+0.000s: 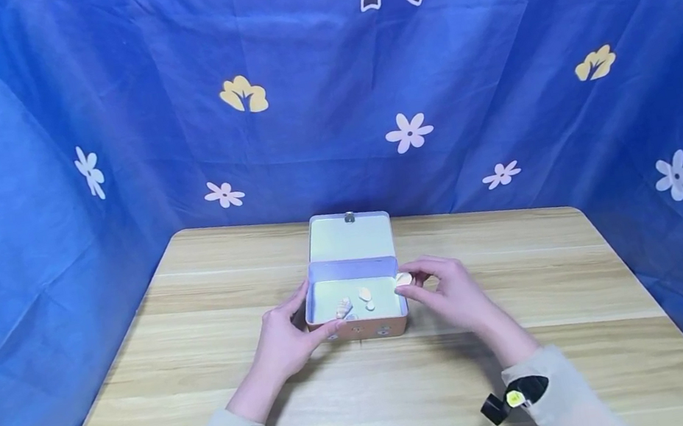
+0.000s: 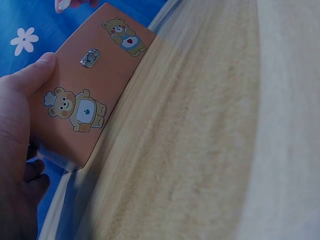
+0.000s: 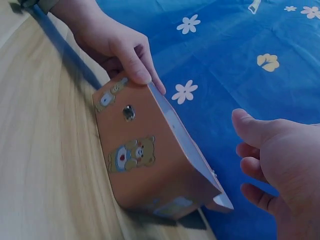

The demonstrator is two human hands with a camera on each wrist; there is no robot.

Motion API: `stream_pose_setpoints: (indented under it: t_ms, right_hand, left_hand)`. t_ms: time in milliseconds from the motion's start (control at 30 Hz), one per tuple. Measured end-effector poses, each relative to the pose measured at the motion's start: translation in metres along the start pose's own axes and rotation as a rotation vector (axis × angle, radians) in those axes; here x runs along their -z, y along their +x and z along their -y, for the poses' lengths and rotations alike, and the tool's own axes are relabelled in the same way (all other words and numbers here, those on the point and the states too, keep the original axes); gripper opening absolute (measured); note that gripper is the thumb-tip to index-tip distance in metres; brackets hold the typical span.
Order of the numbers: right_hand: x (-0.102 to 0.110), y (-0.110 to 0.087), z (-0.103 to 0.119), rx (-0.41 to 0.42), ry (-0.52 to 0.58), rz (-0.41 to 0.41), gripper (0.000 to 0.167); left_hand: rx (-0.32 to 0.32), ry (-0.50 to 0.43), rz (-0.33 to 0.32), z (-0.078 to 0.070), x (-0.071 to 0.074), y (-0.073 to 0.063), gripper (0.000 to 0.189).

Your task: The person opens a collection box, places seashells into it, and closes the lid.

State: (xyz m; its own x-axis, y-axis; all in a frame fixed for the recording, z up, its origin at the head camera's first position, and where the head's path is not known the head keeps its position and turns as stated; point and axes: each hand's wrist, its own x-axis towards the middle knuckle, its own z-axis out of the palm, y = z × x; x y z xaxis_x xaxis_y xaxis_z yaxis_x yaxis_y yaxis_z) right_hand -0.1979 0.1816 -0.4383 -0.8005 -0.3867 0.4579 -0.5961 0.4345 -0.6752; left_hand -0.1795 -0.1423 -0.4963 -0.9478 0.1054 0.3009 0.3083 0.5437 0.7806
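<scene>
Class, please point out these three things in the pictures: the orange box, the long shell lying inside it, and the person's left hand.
Orange box (image 2: 97, 80): left wrist view, on its front wall.
Long shell (image 1: 343, 308): head view, on its middle.
Left hand (image 1: 284, 341): head view, on the back of the hand.

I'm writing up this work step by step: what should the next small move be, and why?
Probably lower the shell into the open box: the right hand holds it at the right rim, other shells lie inside, and the left hand grips the box.
</scene>
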Motion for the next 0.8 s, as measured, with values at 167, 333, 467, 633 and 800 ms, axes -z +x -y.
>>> stream_pose_setpoints:
  t_ms: [167,333,467,633,800]
  right_hand:
    - [-0.011,0.010,0.004,-0.037,0.038,0.023,0.028]
    - [-0.021,0.018,0.006,-0.056,0.054,0.042,0.030]
    - [-0.028,0.024,0.006,-0.050,0.059,0.047,0.031]
    - [-0.035,0.028,0.004,-0.063,0.047,0.045,0.029]
    - [-0.039,0.030,0.003,-0.075,0.045,0.048,0.028]
  left_hand:
    - [-0.002,0.004,0.000,0.000,0.000,0.001,0.105]
    - [0.000,0.005,-0.002,0.000,0.001,0.000,0.106]
    - [0.000,0.013,0.000,0.000,0.001,0.001,0.109]
    - [0.006,0.007,0.001,-0.001,0.002,0.001,0.110]
    - [0.014,0.000,0.006,-0.002,0.003,0.001,0.111]
